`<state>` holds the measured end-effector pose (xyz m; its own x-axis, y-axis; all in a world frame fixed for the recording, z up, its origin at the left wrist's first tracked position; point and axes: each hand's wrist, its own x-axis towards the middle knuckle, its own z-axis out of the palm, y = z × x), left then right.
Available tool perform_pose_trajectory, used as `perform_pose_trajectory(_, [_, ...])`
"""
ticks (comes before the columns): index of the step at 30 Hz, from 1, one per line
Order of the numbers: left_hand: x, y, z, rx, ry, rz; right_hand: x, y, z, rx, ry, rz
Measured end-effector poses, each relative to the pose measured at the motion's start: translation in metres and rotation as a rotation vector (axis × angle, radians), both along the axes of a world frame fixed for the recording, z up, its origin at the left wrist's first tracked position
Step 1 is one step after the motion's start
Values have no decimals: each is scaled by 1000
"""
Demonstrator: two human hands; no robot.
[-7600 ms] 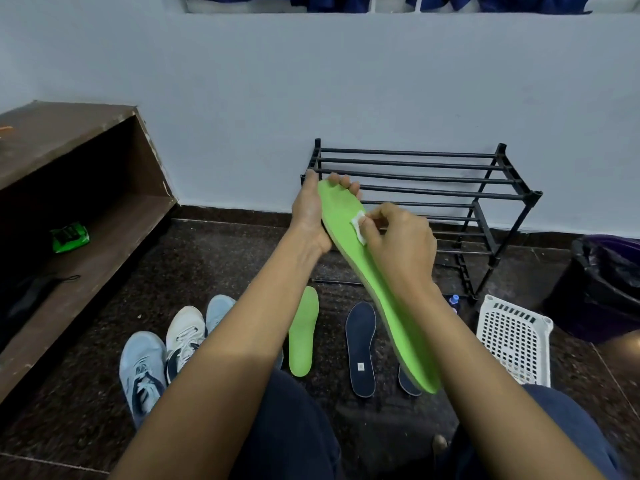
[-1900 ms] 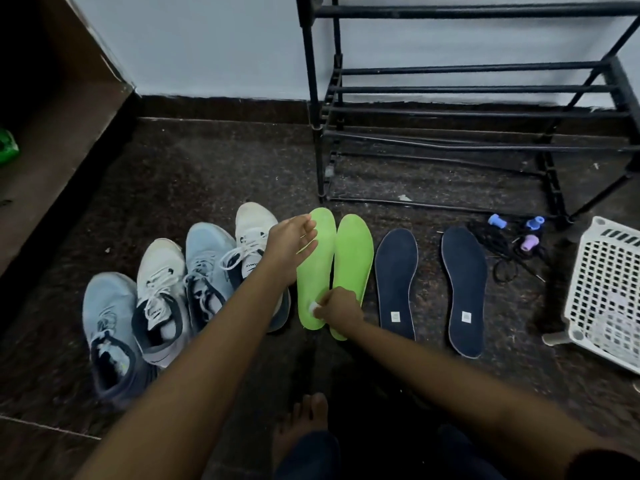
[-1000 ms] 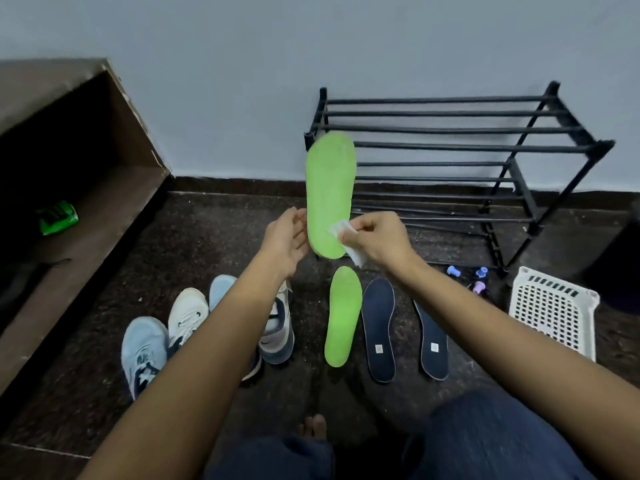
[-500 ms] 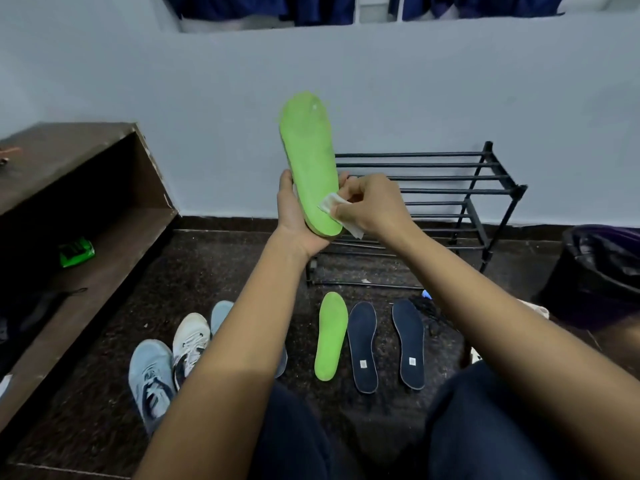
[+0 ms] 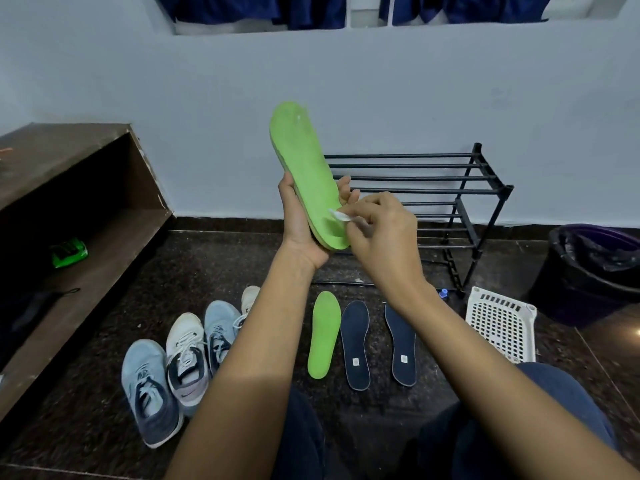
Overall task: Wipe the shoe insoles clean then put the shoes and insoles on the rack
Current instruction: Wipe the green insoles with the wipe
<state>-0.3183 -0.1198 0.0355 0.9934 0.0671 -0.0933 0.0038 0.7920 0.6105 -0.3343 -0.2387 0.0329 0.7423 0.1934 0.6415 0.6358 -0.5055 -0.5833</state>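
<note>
Dark floor point(image 5: 214, 271), three insoles point(image 5: 356, 344), four shoes point(image 5: 187, 362)

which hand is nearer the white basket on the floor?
Right. The right hand is raised above and left of the white basket; the left hand, holding the green insole, sits further left.

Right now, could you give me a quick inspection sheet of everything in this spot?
Surface: dark speckled floor.
Job's things: green insole in hand; second green insole and two navy insoles flat on floor; four shoes in a row; black rack with nothing on it.
Clutter: white basket, black bin, green packet on wooden shelf.
Grippers: left hand grips the insole; right hand presses a white wipe on it.
Cables: nothing seen.
Surroundings: pale wall.
</note>
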Motion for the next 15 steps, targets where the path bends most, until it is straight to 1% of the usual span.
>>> perform_pose_trajectory(1, [0, -2, 0, -3, 0, 0, -2, 1, -2, -23, -51, -1])
perform_pose_trajectory(4, [-2, -7, 0, -41, 7, -5, -7, 4, -10, -203, -133, 56])
perform_pose_trajectory(6, [-5, -7, -1, -38, 25, -14, -8, 5, -13, -294, -160, 61])
perform_pose_trajectory(8, [-7, -7, 0, -7, 34, -16, -9, 6, -14, -333, -159, 51])
perform_pose_trajectory(10, [-9, -9, 1, 51, 45, -14, -11, 7, -12, -321, -148, 53])
perform_pose_trajectory(12, [-10, -11, 3, 96, 54, -5, -13, 5, -8, -265, -119, 80])
perform_pose_trajectory(15, [-9, -8, 7, 85, 60, -11, -14, 0, -1, -174, 1, 148])
